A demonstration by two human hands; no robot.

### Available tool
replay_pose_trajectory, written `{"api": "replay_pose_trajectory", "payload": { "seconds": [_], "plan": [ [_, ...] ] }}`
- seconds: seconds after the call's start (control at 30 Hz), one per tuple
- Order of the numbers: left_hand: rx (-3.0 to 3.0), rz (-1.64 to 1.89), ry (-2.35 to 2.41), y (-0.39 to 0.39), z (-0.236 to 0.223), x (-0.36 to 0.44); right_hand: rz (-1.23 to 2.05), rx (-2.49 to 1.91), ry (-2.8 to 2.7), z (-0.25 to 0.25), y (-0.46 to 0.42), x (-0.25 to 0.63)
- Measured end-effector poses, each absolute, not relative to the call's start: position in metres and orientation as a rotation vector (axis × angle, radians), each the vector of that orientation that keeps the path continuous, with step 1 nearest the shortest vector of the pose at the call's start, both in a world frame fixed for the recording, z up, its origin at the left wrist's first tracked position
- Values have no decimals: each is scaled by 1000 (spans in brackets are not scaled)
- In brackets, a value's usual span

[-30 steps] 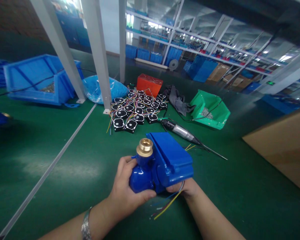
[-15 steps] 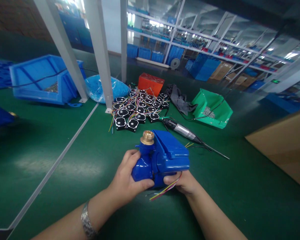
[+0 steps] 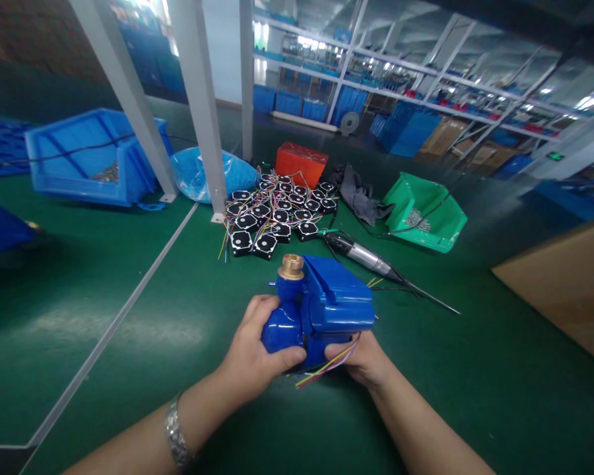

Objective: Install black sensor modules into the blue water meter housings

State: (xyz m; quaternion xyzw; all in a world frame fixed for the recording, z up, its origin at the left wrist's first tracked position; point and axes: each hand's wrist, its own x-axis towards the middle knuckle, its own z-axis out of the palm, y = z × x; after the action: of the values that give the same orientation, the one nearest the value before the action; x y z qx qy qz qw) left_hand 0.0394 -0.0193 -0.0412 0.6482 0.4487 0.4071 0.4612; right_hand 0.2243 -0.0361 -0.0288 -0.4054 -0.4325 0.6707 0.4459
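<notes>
Between both hands is a blue water meter (image 3: 344, 300) with a threaded brass end (image 3: 292, 266) pointing up. My left hand (image 3: 257, 346) wraps its rounded blue body, thumb across the front. From the right and below, my right hand (image 3: 363, 361) grips the meter with its thumb pressed on the lower front; its other fingers are mostly hidden. Thin yellow, red and white wires (image 3: 327, 367) hang out in front of the right thumb. Beyond the meter lie several black square modules (image 3: 265, 246) with coloured wires.
An electric screwdriver (image 3: 369, 258) lies right of the modules, near a green bin (image 3: 450, 231) of small metal parts. Behind are an orange box (image 3: 301, 161), a grey cloth (image 3: 359, 198) and a blue bag (image 3: 188, 175). Left stand grey posts (image 3: 198, 99) and a blue bin (image 3: 74, 188); cardboard (image 3: 564, 290) is at right.
The meter is tilted very slightly in my hands, and both hands keep their grip. The whole view has shifted a little.
</notes>
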Motion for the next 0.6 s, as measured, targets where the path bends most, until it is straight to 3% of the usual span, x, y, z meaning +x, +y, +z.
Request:
{"api": "replay_pose_trajectory", "payload": {
  "seconds": [0.6],
  "plan": [
    [1968,1223,1066,-27,-43,36,1566,-878,-1282,-22,-39,240]
  ]
}}
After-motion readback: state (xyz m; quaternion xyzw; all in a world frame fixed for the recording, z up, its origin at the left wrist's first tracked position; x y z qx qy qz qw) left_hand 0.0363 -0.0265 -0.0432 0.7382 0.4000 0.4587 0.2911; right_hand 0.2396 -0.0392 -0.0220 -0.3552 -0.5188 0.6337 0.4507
